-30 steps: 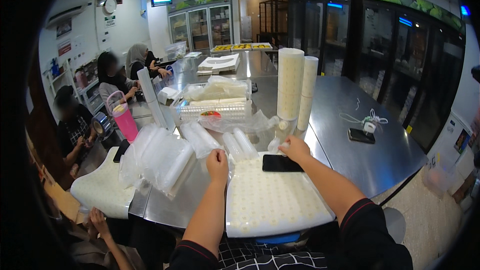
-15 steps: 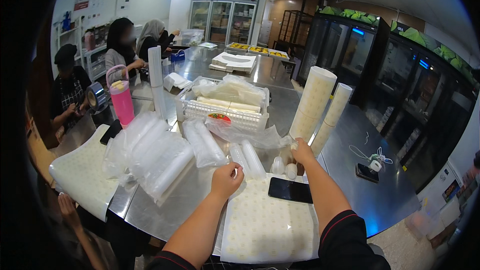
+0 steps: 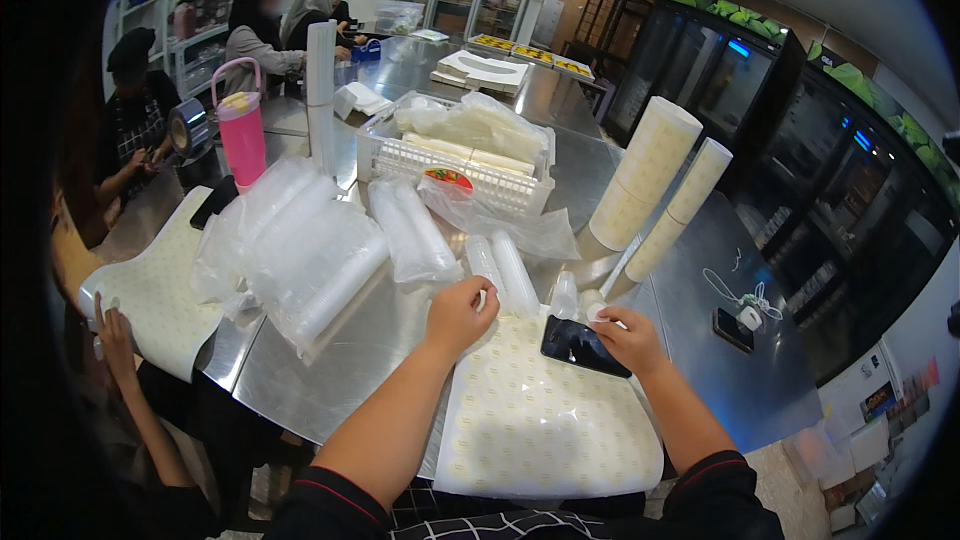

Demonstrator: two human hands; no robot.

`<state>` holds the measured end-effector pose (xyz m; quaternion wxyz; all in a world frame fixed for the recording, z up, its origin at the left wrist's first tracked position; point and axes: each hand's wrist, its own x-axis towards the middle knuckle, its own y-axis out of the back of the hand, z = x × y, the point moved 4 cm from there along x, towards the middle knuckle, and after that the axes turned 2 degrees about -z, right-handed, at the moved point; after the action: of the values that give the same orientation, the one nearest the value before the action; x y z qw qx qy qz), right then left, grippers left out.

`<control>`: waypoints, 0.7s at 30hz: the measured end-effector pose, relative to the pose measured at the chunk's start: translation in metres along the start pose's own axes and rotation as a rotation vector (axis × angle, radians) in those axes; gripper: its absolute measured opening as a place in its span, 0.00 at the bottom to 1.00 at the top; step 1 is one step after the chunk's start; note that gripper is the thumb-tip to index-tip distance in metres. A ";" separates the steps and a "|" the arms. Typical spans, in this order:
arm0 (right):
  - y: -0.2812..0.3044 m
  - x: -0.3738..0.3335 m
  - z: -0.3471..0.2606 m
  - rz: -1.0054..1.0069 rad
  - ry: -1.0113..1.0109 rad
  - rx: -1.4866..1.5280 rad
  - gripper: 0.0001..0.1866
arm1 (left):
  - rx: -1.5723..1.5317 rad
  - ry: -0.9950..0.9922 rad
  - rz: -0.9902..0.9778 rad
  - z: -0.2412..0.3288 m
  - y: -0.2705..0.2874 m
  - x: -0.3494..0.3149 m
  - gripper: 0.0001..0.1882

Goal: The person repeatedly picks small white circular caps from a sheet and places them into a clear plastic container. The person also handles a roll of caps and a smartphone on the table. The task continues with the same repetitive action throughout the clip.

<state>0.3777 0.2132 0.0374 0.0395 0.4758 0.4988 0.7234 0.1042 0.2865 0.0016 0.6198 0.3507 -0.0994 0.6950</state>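
My left hand (image 3: 463,316) is closed with its fingertips pinched, above the far left part of a pale patterned sheet (image 3: 545,430). What it holds, if anything, is hidden. Close beside the far right part of the black phone (image 3: 585,347), my right hand (image 3: 630,338) pinches a small white round piece (image 3: 597,313). That piece is next to a small clear cup-like container (image 3: 564,294) lying on its side. Beyond my left hand lie stacks of clear plastic cups (image 3: 513,275) in sleeves, with a larger bagged bundle (image 3: 315,255) to the left.
Behind is a white basket (image 3: 450,180) with plastic-wrapped contents. Tall patterned rolls (image 3: 645,175) stand at the right, past them a second phone (image 3: 733,330) with a white cable. A pink tumbler (image 3: 241,135) stands left. Another person's hand (image 3: 113,340) touches a patterned sheet (image 3: 150,290); several people work behind.
My right hand has drawn back toward me, from beside the rolls to the phone's edge, pinching the small white piece. My left hand stays closed in nearly the same place. The view has shifted.
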 end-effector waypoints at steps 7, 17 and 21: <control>-0.009 -0.006 0.004 -0.203 -0.007 -0.110 0.05 | -0.028 0.122 -0.035 -0.009 0.007 0.004 0.07; -0.034 0.029 0.025 -0.169 -0.511 -0.246 0.37 | -0.042 0.182 -0.055 -0.011 0.005 0.002 0.08; -0.064 0.040 0.042 -0.504 -0.582 -0.303 0.38 | -0.051 0.179 -0.070 -0.011 0.006 0.003 0.08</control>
<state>0.3600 0.2948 0.0172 0.4241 0.5123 0.4557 0.5916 0.0945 0.2937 -0.0026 0.6588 0.2744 -0.0492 0.6988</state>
